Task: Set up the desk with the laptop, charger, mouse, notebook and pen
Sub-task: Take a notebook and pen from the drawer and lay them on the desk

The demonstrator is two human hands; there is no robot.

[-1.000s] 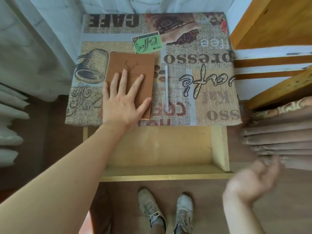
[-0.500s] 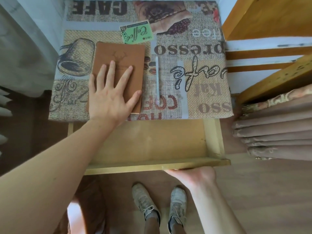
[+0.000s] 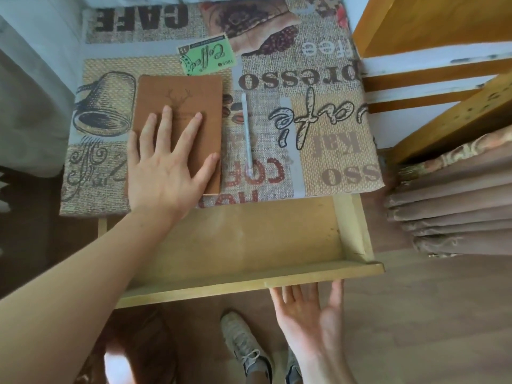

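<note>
On the brown notebook (image 3: 180, 128), fingers (image 3: 169, 120) of the left hand (image 3: 163, 176) lie spread and flat, palm down, pressing the cover; nothing is gripped. Notebook sits on the left half of the desk (image 3: 332, 162), on a coffee-print cloth. Pen (image 3: 247, 134) lies just right of the notebook, apart from it, parallel to its long edge. Right hand (image 3: 307, 314) is open, palm up, fingertips at the front board of the pulled-out drawer (image 3: 249, 284), holding nothing. Drawer interior looks bare. Shoe (image 3: 243, 345) on the floor below.
</note>
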